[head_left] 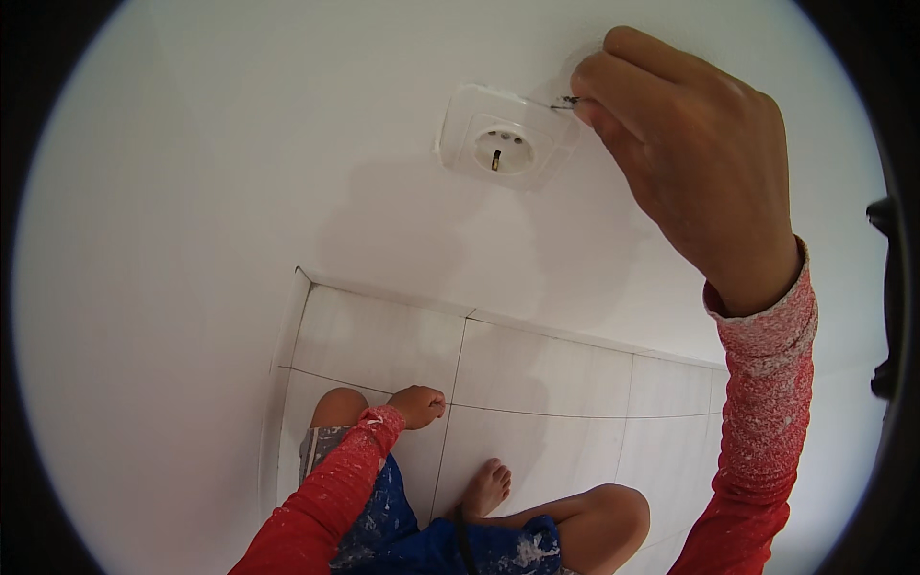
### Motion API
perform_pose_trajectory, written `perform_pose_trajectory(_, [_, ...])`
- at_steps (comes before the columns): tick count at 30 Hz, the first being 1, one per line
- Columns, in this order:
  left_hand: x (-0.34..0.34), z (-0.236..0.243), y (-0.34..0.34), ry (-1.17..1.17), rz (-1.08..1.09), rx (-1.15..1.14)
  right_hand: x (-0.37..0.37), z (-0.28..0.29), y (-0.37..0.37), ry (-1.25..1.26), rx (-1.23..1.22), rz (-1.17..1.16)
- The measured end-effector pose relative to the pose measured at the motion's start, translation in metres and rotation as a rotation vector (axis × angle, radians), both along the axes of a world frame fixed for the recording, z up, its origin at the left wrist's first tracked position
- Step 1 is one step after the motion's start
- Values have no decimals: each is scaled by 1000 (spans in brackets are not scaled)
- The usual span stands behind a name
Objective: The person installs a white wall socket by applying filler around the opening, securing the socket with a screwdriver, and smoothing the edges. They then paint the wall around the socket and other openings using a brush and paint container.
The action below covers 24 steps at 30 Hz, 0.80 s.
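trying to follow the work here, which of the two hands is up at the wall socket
The right hand, raised to the upper right corner of the white wall socket and pinching a small dark tool. The left hand is a closed fist down by the knee.

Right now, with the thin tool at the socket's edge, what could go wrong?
1. The right hand pinches a thin tool at the socket edge; a slip could scratch the cover or wall.
2. If the tool is metal and the socket live, shock is possible.
3. The left hand rests on a knee, so nothing steadies the work.
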<state>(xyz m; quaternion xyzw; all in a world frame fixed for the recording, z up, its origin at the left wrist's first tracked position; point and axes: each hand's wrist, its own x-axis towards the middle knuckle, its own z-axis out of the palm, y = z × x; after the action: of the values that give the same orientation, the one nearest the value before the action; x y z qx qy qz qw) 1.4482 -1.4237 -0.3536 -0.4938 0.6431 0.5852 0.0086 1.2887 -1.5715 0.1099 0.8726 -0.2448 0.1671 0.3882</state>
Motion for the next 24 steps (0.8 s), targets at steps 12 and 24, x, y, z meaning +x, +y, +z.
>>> perform_pose_trajectory(12, [1, 3, -2, 34, 28, -67, -17, -18, 2, -80, -46, -40])
perform_pose_trajectory(24, [6, 12, 3, 21, 41, -78, -31, -43, 2, -318, 1, -43])
